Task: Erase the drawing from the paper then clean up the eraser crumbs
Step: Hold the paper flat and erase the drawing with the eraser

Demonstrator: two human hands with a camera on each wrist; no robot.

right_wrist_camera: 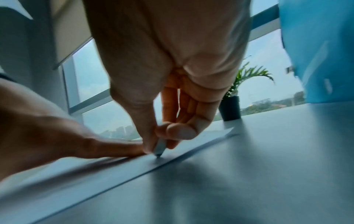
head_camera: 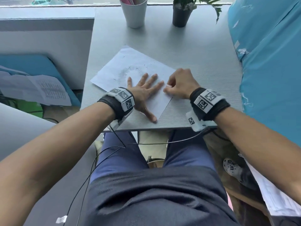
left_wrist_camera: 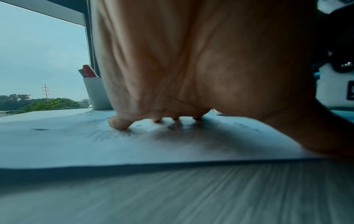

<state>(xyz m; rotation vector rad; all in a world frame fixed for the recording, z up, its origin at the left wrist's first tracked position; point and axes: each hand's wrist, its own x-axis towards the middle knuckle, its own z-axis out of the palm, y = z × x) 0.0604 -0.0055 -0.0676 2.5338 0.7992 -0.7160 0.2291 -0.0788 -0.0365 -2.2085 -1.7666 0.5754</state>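
A white sheet of paper (head_camera: 135, 66) lies at an angle on the grey table (head_camera: 195, 51). A smudged grey ring of pencil marks (head_camera: 128, 70) with dark eraser crumbs (head_camera: 147, 64) around it sits near the sheet's middle. My left hand (head_camera: 145, 88) lies flat on the paper with fingers spread, pressing it down (left_wrist_camera: 118, 123). My right hand (head_camera: 178, 84) is beside it at the paper's right edge, pinching a small white eraser (right_wrist_camera: 160, 146) between thumb and fingers, its tip on the paper (right_wrist_camera: 114, 171).
A white cup (head_camera: 134, 12) with pens and a dark pot with a plant (head_camera: 180, 15) stand at the table's far end by the window. A blue covered object (head_camera: 268, 62) borders the table on the right. Papers (head_camera: 40, 88) lie to the left.
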